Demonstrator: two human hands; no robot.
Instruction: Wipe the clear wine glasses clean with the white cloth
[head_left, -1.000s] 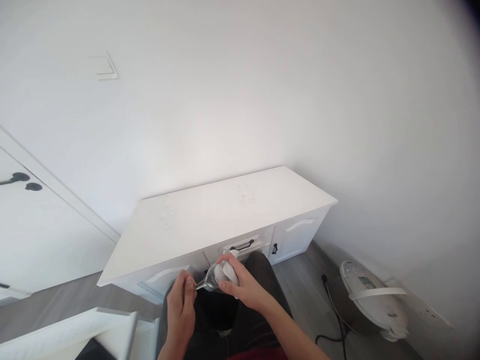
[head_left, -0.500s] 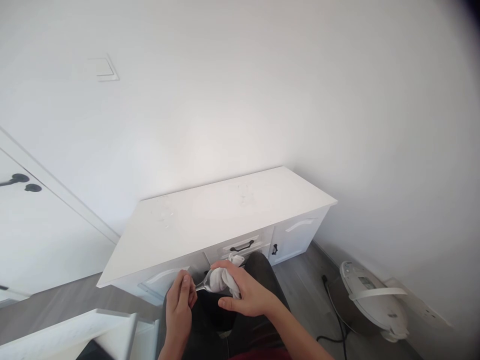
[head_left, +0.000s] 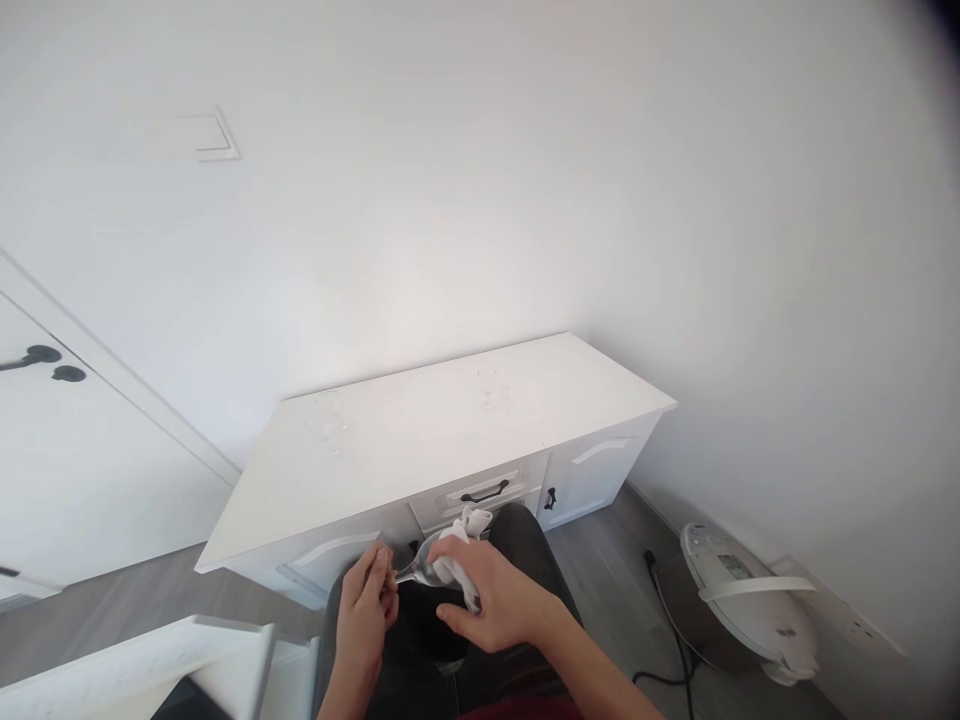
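A wine glass point(head_left: 422, 568) lies sideways above my lap, its bowl toward the right. My left hand point(head_left: 367, 595) is closed around the stem and foot end, which its fingers mostly hide. A white cloth point(head_left: 466, 530) is bunched at the mouth of the bowl. My right hand point(head_left: 491, 595) grips the cloth against the glass, fingers over the top and thumb underneath. How far the cloth reaches into the bowl, I cannot tell.
A white cabinet point(head_left: 420, 430) stands against the wall, with faint clear shapes, perhaps glassware, on top. A rice cooker point(head_left: 750, 600) with a black cord sits on the floor at right. White furniture point(head_left: 225, 640) is at lower left, a door point(head_left: 90, 480) at far left.
The right hand and the cloth have shifted slightly, and more of the clear bowl shows. The left hand has turned a little on the stem end.
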